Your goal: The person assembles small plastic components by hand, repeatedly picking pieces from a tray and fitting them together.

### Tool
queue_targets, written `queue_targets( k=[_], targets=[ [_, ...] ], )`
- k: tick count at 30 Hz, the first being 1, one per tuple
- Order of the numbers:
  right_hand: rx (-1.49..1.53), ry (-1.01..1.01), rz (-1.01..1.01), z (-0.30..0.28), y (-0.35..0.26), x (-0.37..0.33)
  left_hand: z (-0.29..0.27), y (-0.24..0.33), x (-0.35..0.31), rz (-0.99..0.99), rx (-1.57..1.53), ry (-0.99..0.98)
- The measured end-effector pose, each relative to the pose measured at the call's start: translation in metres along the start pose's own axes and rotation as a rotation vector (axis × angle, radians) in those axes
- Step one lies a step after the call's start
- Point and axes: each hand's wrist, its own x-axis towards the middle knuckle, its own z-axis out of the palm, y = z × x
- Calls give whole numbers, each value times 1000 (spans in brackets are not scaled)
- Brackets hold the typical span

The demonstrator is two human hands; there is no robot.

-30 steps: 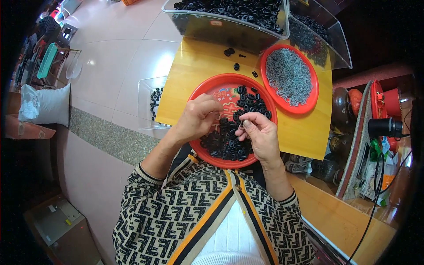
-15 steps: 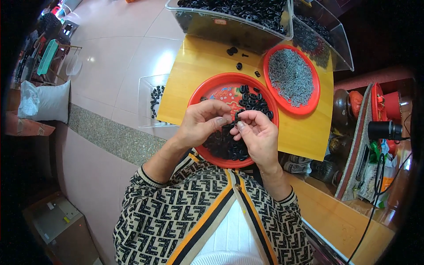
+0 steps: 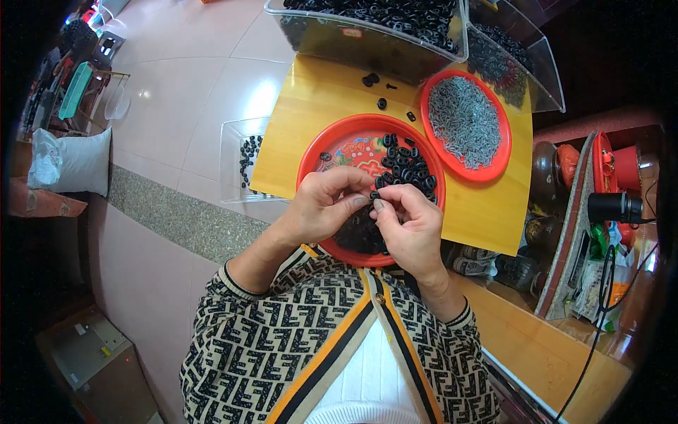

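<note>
My left hand [image 3: 323,206] and my right hand [image 3: 412,227] meet over a round red plastic tray [image 3: 316,141]. Their thumbs and fingertips pinch a small black plastic part [image 3: 375,193] between them; the fingers hide most of it. Beyond my fingers lies a heap of black oval parts [image 3: 406,168], many with holes, on the tray's flowered bottom. More black parts [image 3: 357,234] fill the near side of the tray, partly under my hands. One lone black part [image 3: 325,156] lies near the tray's left rim.
A red dish [image 3: 506,159] of grey metal screws stands to the right on the yellow board [image 3: 487,219]. Clear bins [image 3: 367,46] full of black parts stand at the back. A few loose parts [image 3: 382,104] lie between. Left of the board is a clear box [image 3: 233,166].
My fingertips have drawn closer together around the black part. The left hand has shifted a little, uncovering the lone part near the tray's left rim.
</note>
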Motion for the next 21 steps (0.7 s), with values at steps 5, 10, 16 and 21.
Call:
queue_targets(
  k=[5, 10, 16, 21],
  targets=[
    [-230, 63, -308, 1, -3, 0, 3, 4, 4, 123, 172, 28],
    [-249, 60, -314, 1, 6, -7, 5, 5, 6, 163, 333, -49],
    [-130, 14, -140, -1, 29, -13, 14, -7, 4, 110, 347, -95],
    [335, 35, 202, -14, 33, -12, 8, -9, 12, -31, 284, -45]
  ],
)
